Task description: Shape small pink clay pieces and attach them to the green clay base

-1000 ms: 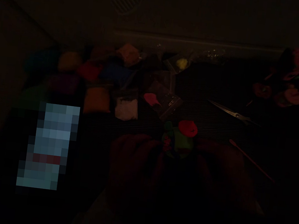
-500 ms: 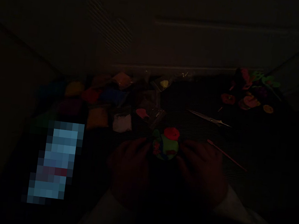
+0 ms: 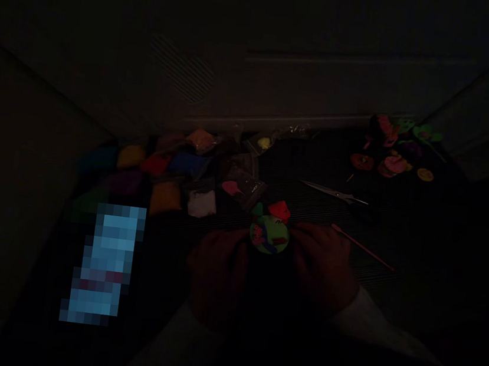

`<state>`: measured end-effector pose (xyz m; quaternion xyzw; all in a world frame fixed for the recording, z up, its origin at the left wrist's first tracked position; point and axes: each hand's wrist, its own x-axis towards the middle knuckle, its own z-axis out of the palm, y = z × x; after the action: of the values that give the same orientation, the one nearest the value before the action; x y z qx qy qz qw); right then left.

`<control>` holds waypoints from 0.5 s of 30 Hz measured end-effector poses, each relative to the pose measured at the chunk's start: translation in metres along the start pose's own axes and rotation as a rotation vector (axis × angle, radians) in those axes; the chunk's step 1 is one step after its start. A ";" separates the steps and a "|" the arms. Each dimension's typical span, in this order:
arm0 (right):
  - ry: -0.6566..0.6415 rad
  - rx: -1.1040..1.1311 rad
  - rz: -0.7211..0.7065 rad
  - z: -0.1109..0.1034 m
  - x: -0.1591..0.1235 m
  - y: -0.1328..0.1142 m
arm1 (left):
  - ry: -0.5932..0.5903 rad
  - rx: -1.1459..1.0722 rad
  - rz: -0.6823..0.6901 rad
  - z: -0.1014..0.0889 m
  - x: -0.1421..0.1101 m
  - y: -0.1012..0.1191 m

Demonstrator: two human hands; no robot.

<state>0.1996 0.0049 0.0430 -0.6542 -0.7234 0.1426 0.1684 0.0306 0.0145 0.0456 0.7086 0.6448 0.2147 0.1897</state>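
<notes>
The scene is very dark. A small green clay figure (image 3: pixel 269 235) with a red piece on top and pink and blue bits sits between my two hands over a dark ribbed mat (image 3: pixel 313 203). My left hand (image 3: pixel 216 268) grips it from the left, fingers curled. From the right, my right hand (image 3: pixel 321 266) closes its fingers on it. Both wrists end in pale sleeves.
Several small bags of coloured clay (image 3: pixel 170 168) lie behind and left of my hands. Scissors (image 3: pixel 336 193) and a thin pink stick (image 3: pixel 361 248) rest on the mat to the right. Finished clay pieces (image 3: pixel 393 151) sit at the back right. A lit screen (image 3: pixel 105 264) glows at the left.
The view has pulled back and tilted, so everything sits smaller and higher. The clay figure has turned a little between my hands, showing more of its green face.
</notes>
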 end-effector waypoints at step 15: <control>0.019 0.028 -0.005 0.002 0.002 0.003 | -0.261 -0.827 -0.596 -0.007 0.015 0.009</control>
<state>0.2014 0.0067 0.0405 -0.6513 -0.7213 0.1461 0.1846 0.0351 0.0281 0.0571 0.3814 0.6509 0.2978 0.5850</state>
